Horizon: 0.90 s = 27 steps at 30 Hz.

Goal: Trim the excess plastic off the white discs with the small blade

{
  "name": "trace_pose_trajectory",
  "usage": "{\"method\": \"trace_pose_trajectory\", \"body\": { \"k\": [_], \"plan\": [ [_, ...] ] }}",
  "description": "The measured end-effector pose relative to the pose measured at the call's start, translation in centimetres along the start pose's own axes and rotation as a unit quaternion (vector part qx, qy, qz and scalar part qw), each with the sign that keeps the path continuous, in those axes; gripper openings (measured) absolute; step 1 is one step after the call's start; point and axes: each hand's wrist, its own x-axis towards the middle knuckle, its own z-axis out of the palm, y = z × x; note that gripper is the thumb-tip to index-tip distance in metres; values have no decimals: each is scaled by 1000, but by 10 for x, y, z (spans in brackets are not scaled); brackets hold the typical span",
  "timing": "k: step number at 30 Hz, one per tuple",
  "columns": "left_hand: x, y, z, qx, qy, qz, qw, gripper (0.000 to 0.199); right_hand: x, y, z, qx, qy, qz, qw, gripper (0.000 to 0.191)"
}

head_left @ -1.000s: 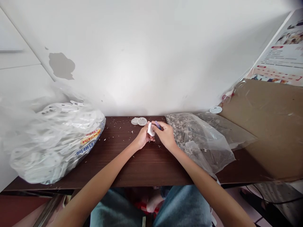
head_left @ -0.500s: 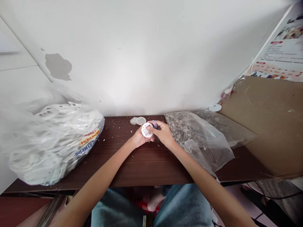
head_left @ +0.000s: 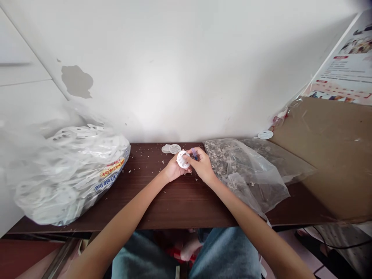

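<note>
The left grip (head_left: 174, 169) is curled closed around a white plastic disc (head_left: 183, 159), holding it tilted up against the fingers. The right grip (head_left: 202, 165) is also closed, pinching a small blue tool (head_left: 194, 154), though its exact kind is hard to tell. The tool's long axis runs roughly toward the far side, and fingers hide part of it. The disc sits between the hands, just left of the tool and nearer the left palm, above the middle of the bench (head_left: 180, 209). Two more discs (head_left: 171, 148) lie just beyond, near the far edge, with pale shavings (head_left: 151, 158) scattered nearby. A clear bag of white discs (head_left: 72, 174) sits left; a clear bag of grey scraps (head_left: 247, 170) sits right.
</note>
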Motion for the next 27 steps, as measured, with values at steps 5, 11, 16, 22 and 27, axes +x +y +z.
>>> {"method": "trace_pose_trajectory", "body": {
  "k": [5,11,16,22,27],
  "plan": [
    [1,-2,-1,-4,7,-3,1000,43,-1,2,1,-2,7,1,1000,44],
    [2,-2,0,-15,17,-8,1000,44,0,4,0,-16,5,-28,999,40],
    [1,-2,1,-36,17,10,999,39,0,0,0,1,11,-47,999,39],
    [1,0,1,-8,-5,5,1000,51,4,-6,-9,-35,64,-88,993,33],
    [1,-2,1,-9,12,10,1000,49,4,-10,-15,-141,64,-120,981,27]
  ]
}}
